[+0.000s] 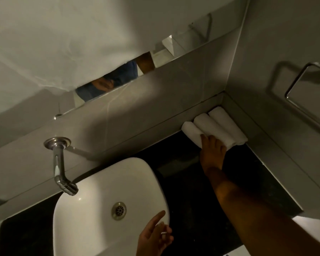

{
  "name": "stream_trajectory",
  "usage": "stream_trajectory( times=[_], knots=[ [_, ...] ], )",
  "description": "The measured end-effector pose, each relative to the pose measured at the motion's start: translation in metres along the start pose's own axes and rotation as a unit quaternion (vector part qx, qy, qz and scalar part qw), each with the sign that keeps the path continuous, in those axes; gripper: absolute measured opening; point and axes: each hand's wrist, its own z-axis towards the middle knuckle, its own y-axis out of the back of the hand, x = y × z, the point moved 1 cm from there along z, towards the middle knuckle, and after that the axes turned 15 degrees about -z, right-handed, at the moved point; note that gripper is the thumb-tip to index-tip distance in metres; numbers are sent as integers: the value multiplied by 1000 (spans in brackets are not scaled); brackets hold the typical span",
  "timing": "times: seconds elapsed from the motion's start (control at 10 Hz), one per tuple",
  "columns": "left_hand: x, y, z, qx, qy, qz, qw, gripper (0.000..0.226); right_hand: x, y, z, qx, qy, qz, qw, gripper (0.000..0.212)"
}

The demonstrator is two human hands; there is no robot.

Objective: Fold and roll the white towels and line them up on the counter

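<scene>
Right hand (212, 150) extended far forward, arm straight, fingers spread flat; left hand (154, 237) low, forefinger pointing.

No text, label, brand, number or sign can be read anywhere in this view; the white basin (107, 196), the nearest large thing, bears no mark, and nothing around it does either
</scene>
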Motion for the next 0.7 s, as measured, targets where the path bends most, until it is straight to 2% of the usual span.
stream_trajectory(
  times=[0.1, 0.2, 0.3, 0.4, 0.5, 0.6, 0.7],
  knots=[
    [0, 2, -2, -1, -5, 2, 1000, 28, 4, -4, 1, -42, 166, -24, 985, 69],
    [1, 9, -3, -4, -4, -16, 1000, 27, 6, -9, 24, -85, 294, -70, 949, 73],
    [6, 14, -2, -19, -12, -28, 999, 27, 4, -11, 54, -56, 308, -112, 943, 76],
    [12, 21, -3, -41, -28, 15, 999, 28, 3, -13, 54, -1, 297, -136, 945, 80],
    [14, 23, -11, -24, -87, 108, 990, 32, 9, -8, 38, 15, 281, -134, 950, 88],
    [4, 32, -15, -41, -327, 326, 886, 45, 20, 8, 14, -10, 250, -62, 966, 90],
    [-35, 38, -24, -59, -511, 509, 690, 58, 46, 33, -22, -49, 206, 7, 977, 79]
  ],
)
